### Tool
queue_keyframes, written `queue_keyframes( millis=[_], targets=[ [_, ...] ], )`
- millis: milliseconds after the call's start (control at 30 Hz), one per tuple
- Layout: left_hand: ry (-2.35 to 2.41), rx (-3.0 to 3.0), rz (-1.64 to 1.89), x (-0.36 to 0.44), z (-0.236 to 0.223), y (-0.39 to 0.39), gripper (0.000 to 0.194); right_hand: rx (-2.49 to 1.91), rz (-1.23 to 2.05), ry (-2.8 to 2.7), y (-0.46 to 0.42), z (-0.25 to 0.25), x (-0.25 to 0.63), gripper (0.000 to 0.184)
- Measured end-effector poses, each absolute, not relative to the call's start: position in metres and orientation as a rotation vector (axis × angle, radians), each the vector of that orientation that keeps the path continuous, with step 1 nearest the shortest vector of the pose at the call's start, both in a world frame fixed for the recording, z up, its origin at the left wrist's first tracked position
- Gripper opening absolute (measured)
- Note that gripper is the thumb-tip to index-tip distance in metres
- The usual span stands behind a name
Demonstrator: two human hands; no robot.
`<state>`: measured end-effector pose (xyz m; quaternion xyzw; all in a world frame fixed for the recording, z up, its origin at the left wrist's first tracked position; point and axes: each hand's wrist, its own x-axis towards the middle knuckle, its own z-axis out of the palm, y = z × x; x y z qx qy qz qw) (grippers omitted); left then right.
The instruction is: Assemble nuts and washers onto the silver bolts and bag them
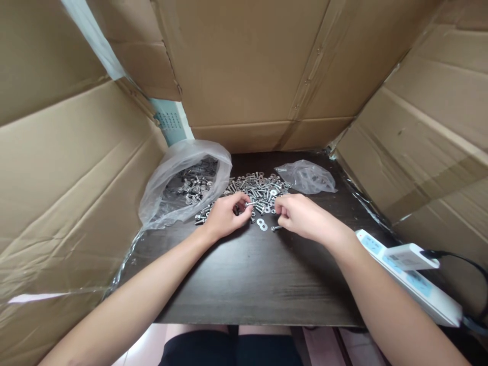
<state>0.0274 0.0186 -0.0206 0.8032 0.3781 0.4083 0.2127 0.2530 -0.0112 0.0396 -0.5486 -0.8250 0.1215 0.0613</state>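
A pile of small metal bolts, nuts and washers lies on a dark wooden table. My left hand rests at the pile's near edge, fingers pinched on a small bolt that points right. My right hand sits just right of it, fingers curled together over the loose parts; what they hold is hidden. Two washers and one bolt lie loose between the hands.
A large clear plastic bag with more bolts lies open at the left. A smaller crumpled bag is at the back right. Cardboard walls surround the table. A white power strip with a plug lies at the right edge.
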Motion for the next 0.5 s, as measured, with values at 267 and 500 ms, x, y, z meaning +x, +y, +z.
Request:
queue_keyframes(
  millis=[267,500],
  targets=[
    [1.034,2.216,1.116,0.028,-0.02,0.019,0.008,-1.296,0.396,-2.351,-0.006,0.02,0.252,0.02],
    [0.929,2.319,1.04,0.029,-0.019,0.014,0.009,-1.141,0.904,-1.757,-0.002,0.006,0.24,0.014]
  ],
)
